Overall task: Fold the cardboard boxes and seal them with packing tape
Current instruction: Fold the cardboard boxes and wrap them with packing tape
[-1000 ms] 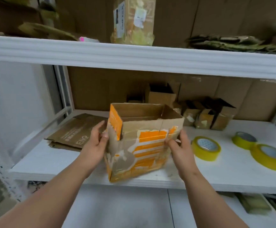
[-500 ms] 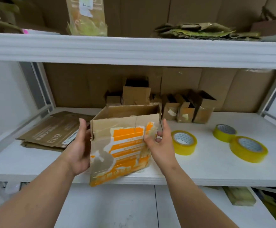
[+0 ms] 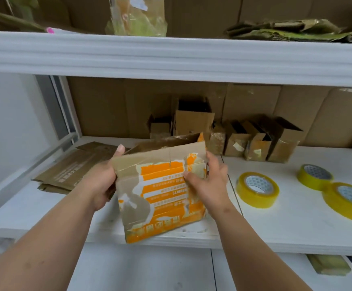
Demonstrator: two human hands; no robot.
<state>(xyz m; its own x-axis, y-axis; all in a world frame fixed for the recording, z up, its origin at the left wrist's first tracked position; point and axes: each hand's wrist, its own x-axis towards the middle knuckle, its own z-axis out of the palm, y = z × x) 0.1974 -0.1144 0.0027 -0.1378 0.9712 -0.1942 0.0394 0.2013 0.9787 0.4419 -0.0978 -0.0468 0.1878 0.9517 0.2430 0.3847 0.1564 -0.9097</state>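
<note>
Your left hand (image 3: pixel 101 181) and right hand (image 3: pixel 207 183) both grip the box (image 3: pixel 162 194) at the shelf (image 3: pixel 275 232) edge — it overhangs, its skin is torn; squeeze harder and that flap may buckle, or the box could slip off.

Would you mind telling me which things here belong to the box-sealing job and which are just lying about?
In the job: orange-printed box, held by left hand and right hand; three yellow tape rolls; flattened cardboard.
Lying about: small open boxes; upper-shelf scraps.

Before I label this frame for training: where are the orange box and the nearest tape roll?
orange box (image 3: pixel 162 190): head view, printed front face.
nearest tape roll (image 3: pixel 254 196): head view, yellow outer band.
</note>
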